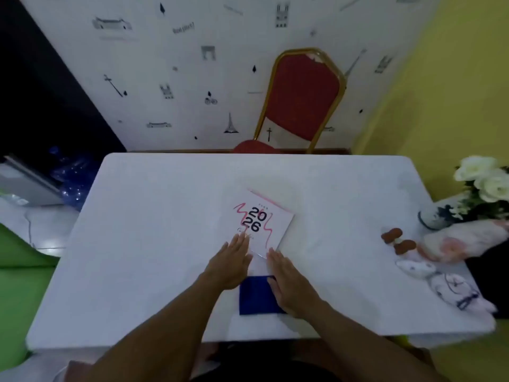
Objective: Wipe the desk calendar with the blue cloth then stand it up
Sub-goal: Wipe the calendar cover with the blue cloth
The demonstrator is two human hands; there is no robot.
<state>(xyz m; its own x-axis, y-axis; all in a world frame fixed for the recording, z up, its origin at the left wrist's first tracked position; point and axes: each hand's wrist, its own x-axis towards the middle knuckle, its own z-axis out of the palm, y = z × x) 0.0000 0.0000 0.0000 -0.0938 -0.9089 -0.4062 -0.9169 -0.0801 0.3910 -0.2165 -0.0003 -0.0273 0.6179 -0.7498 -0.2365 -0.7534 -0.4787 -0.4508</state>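
The desk calendar (263, 220) lies flat on the white table (154, 244), its white cover printed with "2026" and a pink squiggle. My left hand (230, 261) is flat with fingers stretched, its fingertips resting on the calendar's near left corner. My right hand (289, 282) is flat too, fingertips at the calendar's near right corner, palm over the right part of the folded blue cloth (256, 296). The cloth lies on the table just in front of the calendar, between my wrists. Neither hand grips anything.
A red chair (303, 97) with a gold frame stands behind the table. At the right edge lie soft toys (446, 282), brown pieces (399, 241) and a vase of white flowers (484, 180). Blue plastic (71, 175) sits off the table's left side.
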